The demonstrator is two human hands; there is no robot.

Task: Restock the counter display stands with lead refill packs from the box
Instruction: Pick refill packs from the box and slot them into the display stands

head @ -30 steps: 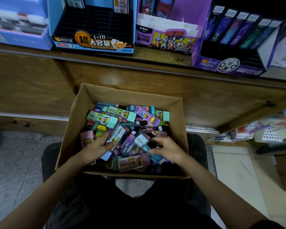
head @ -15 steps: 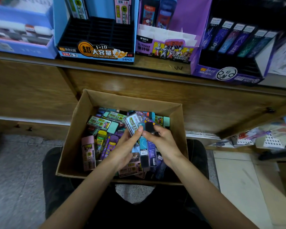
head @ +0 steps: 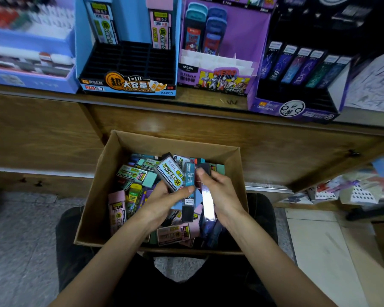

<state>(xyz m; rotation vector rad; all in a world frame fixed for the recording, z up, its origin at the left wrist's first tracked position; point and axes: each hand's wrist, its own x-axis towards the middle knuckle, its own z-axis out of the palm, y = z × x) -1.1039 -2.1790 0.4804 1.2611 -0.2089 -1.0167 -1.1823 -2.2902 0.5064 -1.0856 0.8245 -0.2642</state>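
Cardboard box of packs is sitting below the tabletop stands, while the left hand and right hand are each gripping lead refill packs.

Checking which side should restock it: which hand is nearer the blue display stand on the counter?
Left. The left hand sits almost straight below the blue display stand, over the box; the right hand lies further right.
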